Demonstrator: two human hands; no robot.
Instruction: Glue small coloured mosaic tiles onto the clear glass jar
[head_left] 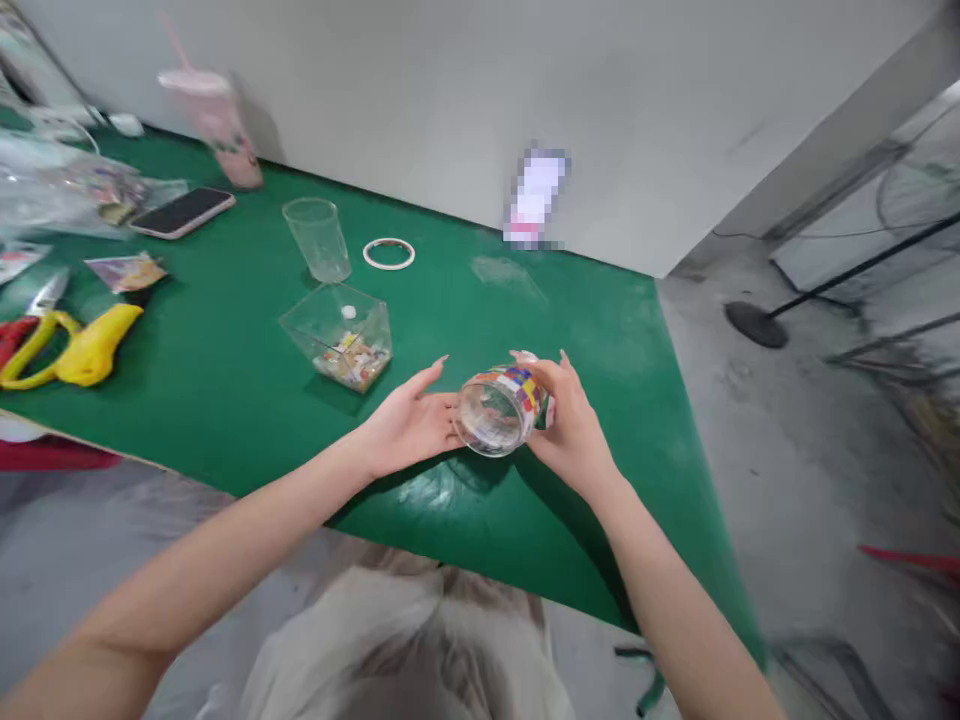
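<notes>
My right hand point(571, 428) is wrapped round a clear glass jar point(501, 408) with a band of coloured stickers, held on its side with its base toward me, just above the green table point(225, 380). The fingers of my left hand point(409, 425) are stretched out, palm up, touching the jar's left side from below. A clear angular container point(341, 335) with small coloured pieces inside sits to the left of my left hand.
An empty clear cup point(317, 238) and a white ring point(388, 253) lie farther back. A phone point(182, 211), a pink tumbler point(217, 122), plastic bags point(67, 185) and yellow-handled tools point(75, 350) occupy the left. Grey wall behind; a fan stand point(757, 323) on the floor at the right.
</notes>
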